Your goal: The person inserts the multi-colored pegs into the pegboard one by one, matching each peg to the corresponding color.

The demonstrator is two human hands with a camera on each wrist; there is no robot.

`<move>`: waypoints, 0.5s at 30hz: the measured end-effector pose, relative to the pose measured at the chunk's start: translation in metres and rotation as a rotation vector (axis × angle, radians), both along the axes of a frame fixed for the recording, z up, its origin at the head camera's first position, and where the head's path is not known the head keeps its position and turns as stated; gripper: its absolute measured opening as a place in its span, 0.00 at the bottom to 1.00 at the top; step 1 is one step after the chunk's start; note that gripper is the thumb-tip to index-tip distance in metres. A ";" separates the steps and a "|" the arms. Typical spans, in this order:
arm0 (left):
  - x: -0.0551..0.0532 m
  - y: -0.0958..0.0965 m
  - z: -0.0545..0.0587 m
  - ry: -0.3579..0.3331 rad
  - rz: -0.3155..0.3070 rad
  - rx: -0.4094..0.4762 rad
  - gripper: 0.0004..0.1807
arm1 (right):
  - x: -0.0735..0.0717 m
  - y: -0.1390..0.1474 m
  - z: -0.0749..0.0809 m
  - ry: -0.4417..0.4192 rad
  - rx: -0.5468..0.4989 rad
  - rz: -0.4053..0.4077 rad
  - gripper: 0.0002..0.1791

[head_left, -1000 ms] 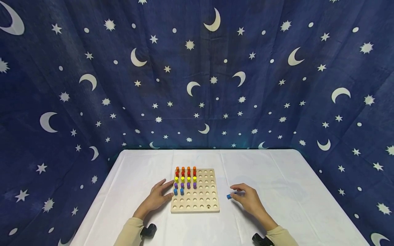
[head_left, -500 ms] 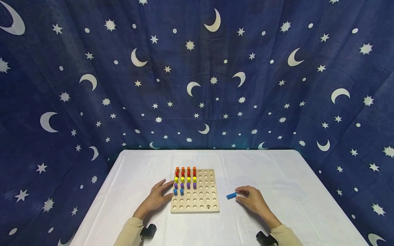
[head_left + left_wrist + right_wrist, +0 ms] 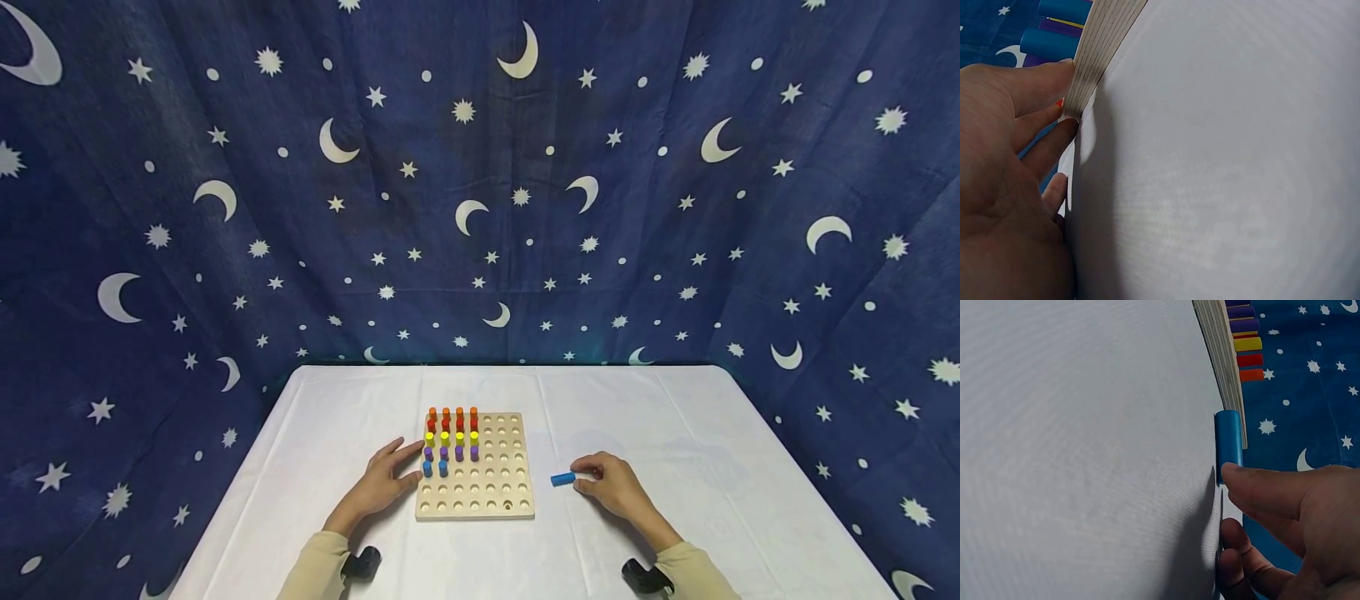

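Observation:
A wooden pegboard (image 3: pixel 506 471) lies on the table with rows of orange, red, yellow and purple pegs in its left part. Below them stand two blue pegs (image 3: pixel 435 468). My left hand (image 3: pixel 381 482) rests against the board's left edge, thumb and fingers extended; the left wrist view shows the thumb (image 3: pixel 1044 84) at the layered edge, near the blue pegs. To the right of the board, a loose blue peg (image 3: pixel 562 479) lies on its side. My right hand (image 3: pixel 615 485) pinches its right end, with the thumb (image 3: pixel 1260 481) against it and other fingers curled below.
A white cloth covers the table (image 3: pixel 360 400). Behind it hangs a dark blue curtain (image 3: pixel 480 242) with moons and stars. Each wrist bears a black camera, one (image 3: pixel 363 564) by the left sleeve and another (image 3: pixel 643 577) by the right.
My right hand has drawn back to the right along the loose blue peg, uncovering most of it, then edged slightly left. My left hand and the pegboard have stayed in place.

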State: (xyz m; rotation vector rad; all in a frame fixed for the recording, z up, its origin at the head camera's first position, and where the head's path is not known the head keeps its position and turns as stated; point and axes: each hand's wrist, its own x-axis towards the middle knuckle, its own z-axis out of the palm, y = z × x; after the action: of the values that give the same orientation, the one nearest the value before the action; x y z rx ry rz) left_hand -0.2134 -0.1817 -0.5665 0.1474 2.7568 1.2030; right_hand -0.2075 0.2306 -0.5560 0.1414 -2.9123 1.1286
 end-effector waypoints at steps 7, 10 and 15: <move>0.000 0.000 -0.002 -0.010 0.012 -0.007 0.31 | 0.000 0.000 -0.002 0.001 0.025 0.012 0.10; 0.000 0.001 -0.002 -0.009 0.012 0.000 0.30 | 0.002 0.001 -0.002 0.007 0.014 0.001 0.09; 0.000 0.001 -0.001 0.000 0.012 0.003 0.30 | 0.002 0.002 -0.001 0.015 -0.059 -0.012 0.08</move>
State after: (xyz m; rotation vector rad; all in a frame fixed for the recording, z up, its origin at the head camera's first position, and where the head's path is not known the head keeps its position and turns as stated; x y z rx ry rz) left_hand -0.2133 -0.1812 -0.5673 0.1314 2.7596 1.2096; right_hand -0.2053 0.2324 -0.5566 0.1302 -2.8595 1.2048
